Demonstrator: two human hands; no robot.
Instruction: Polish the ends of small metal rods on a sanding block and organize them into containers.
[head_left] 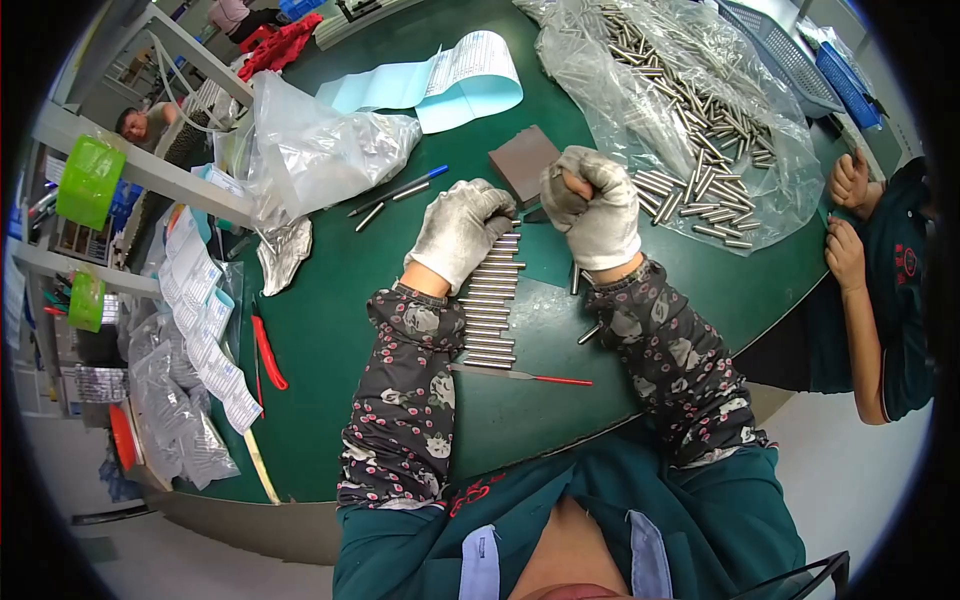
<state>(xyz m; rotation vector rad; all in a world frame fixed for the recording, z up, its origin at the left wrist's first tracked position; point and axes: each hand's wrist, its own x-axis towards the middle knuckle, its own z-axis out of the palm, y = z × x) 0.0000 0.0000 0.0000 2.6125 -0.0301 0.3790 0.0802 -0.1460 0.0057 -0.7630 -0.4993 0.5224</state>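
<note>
Left hand (pixel 460 232) and right hand (pixel 592 208) apart, gloved, curled; couldn't tell what either gripped. Metal pins (pixel 489 302) lay side by side near left hand, presumably keeping each reachable.

Shiny silver metal pins (pixel 488 302) lie side by side in one long row on the green surface (pixel 545 430), each pointing roughly left-right, the far end beside the gloved left hand (pixel 460 228)
</note>
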